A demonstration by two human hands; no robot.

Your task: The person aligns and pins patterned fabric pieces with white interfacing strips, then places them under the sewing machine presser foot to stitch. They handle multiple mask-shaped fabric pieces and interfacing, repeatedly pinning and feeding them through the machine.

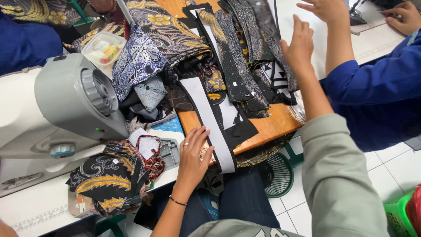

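A long black-and-white fabric strip is pressed flat on the wooden tabletop by the open left hand; the right hand, open and empty, rests on unsorted dark patterned batik strips.

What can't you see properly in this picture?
All in the head view:
- Left hand: its palm and the fabric strip part beneath are hidden.
- Right hand: blurred; contact with the dark strips is unclear.
- Food box: contents too small.
- Sewing machine: cut off by the left edge.

I'm in a garment sewing workshop: sewing machine, batik fabric pieces piled on wooden table, co-worker alongside.
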